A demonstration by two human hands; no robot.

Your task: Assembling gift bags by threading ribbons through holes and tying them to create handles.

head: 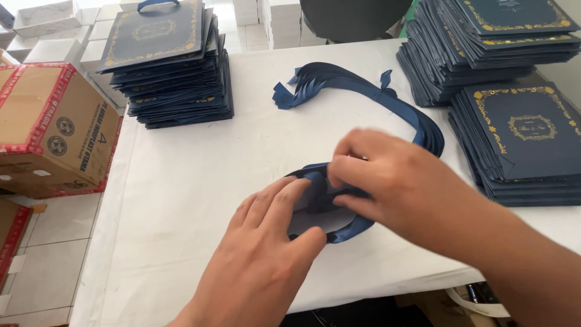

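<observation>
ribbon loop half hidden under fingers

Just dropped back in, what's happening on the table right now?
A person's left hand and right hand are both working a loop of dark blue satin ribbon on the white-covered table. A bundle of the same blue ribbons lies behind. Stacks of flat navy paper bags with gold borders sit left and right.

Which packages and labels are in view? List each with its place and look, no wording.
Carton: left, off the table; brown box, red-and-white tape, round black stamps.
Bag stack: far left; flat navy bags, gold borders.
Bag stacks: right; same navy and gold.
White boxes: far left, on the floor.
</observation>
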